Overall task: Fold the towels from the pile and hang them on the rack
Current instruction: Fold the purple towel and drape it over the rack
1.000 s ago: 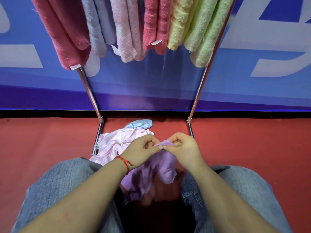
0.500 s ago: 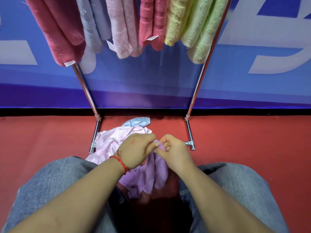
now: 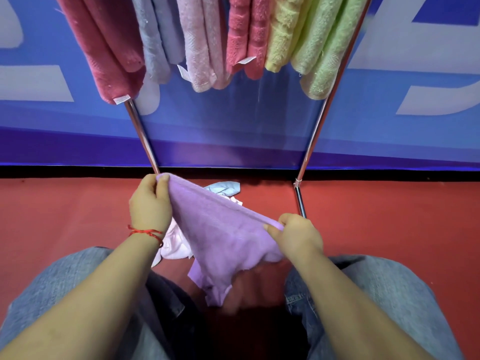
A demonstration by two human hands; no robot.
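Left hand (image 3: 150, 203) and right hand (image 3: 298, 233) each pinched a top corner of the lilac towel (image 3: 223, 235), grip closed tight on soft terry cloth stretched between them. Beneath it lay the crumpled pile (image 3: 176, 242); above hung folded fluffy towels on the chrome rack (image 3: 141, 133).

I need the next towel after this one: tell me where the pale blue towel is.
Head view, centre: the pale blue towel lies on the red floor behind the held purple towel, between the rack legs.
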